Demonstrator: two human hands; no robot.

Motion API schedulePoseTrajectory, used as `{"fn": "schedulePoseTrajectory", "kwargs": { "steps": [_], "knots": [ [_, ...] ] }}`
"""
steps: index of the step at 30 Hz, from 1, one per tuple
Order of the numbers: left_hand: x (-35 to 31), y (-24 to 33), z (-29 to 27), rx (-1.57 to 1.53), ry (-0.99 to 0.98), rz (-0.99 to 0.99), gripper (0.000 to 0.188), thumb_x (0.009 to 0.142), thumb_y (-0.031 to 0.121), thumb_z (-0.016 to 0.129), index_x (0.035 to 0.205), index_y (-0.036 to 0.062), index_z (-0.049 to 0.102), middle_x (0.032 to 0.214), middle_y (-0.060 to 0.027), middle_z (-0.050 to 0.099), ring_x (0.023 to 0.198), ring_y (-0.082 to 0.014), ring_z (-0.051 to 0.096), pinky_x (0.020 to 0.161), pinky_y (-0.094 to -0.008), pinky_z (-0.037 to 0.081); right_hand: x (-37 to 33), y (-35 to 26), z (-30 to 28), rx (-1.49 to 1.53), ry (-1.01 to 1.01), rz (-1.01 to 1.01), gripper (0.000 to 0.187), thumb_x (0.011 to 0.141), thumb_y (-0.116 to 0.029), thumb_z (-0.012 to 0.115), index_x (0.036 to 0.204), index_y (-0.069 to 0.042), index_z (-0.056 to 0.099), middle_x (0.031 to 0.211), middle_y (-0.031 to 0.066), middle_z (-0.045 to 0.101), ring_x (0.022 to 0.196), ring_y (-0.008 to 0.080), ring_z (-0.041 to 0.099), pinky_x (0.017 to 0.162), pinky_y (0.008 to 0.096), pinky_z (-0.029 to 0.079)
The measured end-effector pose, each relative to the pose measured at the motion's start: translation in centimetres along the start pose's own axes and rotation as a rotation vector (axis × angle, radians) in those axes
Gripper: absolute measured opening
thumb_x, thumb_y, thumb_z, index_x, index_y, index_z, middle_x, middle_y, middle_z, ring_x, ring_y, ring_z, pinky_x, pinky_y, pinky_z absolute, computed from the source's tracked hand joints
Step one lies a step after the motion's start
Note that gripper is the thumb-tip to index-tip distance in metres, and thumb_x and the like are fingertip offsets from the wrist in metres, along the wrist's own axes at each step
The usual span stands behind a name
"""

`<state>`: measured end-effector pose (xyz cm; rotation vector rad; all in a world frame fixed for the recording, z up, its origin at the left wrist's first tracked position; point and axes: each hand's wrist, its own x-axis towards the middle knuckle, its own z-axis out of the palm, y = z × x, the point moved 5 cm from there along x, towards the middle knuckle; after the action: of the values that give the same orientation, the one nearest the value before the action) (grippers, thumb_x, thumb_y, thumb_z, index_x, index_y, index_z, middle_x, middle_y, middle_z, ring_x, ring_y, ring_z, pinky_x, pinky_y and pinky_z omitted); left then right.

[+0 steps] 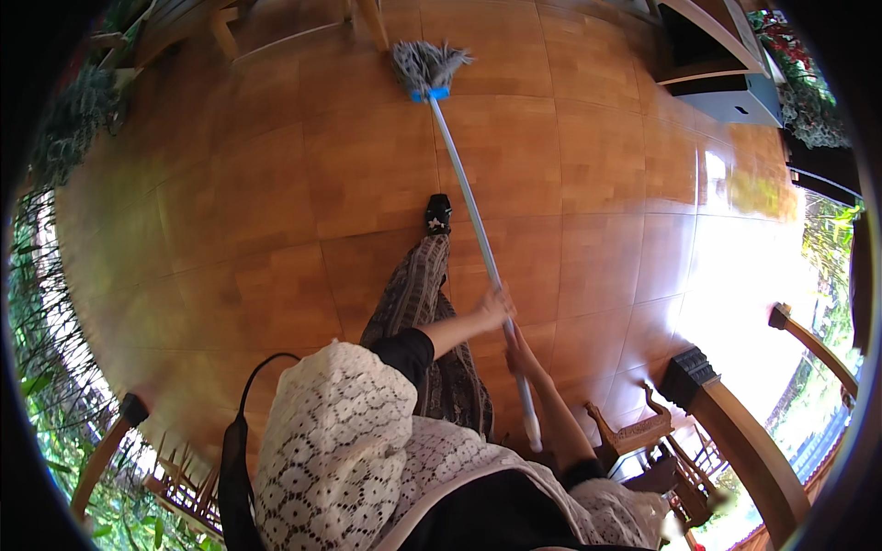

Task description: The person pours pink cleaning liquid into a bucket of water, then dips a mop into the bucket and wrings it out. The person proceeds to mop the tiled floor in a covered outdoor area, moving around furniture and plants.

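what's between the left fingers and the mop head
In the head view, the mop's pale handle and blue connector link the left fingers to the mop head.

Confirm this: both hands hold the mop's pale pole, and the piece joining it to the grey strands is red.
Not red: the head view shows the joining piece is blue. The rest stands: left hand and right hand hold the pale pole; the strands are grey.

The mop head [424, 70] lies before the shoe [438, 217].
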<state>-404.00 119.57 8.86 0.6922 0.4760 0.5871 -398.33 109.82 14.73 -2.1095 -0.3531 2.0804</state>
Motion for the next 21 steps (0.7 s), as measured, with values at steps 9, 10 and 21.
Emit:
{"fn": "schedulePoseTrajectory", "kwargs": {
  "steps": [9,10,21],
  "knots": [
    [-1.8,0.6,12.1,1.306,-0.288,0.065,0.013,0.058,0.024,0.063,0.063,0.0127,0.057,0.064,-0.0039,0.056,0.073,-0.0209,0.055,0.07,-0.0347,0.04,-22.0,2.0,-11.2,-0.926,0.085,-0.112,0.057,0.082,-0.023,0.048,0.13,-0.018,0.017,0.076,0.0246,0.056,0.066,0.0392,0.056,0.058,0.044,0.045],
    [-1.8,1.4,11.7,1.278,-0.203,0.092,0.013,0.058,0.023,0.063,0.062,0.0123,0.056,0.063,-0.0041,0.056,0.072,-0.0213,0.055,0.069,-0.035,0.04,-22.5,-0.4,-11.2,-0.905,0.089,-0.171,0.059,0.08,-0.02,0.05,0.13,-0.02,0.018,0.076,0.0262,0.056,0.066,0.0429,0.055,0.057,0.0458,0.044],
    [-10.8,10.6,-10.8,1.232,0.499,-0.386,0.026,0.06,0.015,0.067,0.081,0.0049,0.057,0.099,-0.0169,0.05,0.096,-0.0304,0.046,0.08,-0.0416,0.038,-3.7,-12.7,4.1,-1.256,-0.133,-0.466,0.055,0.079,-0.019,0.051,0.127,-0.024,0.025,0.07,0.0204,0.056,0.065,0.0363,0.055,0.057,0.0435,0.042]
  ]
}}
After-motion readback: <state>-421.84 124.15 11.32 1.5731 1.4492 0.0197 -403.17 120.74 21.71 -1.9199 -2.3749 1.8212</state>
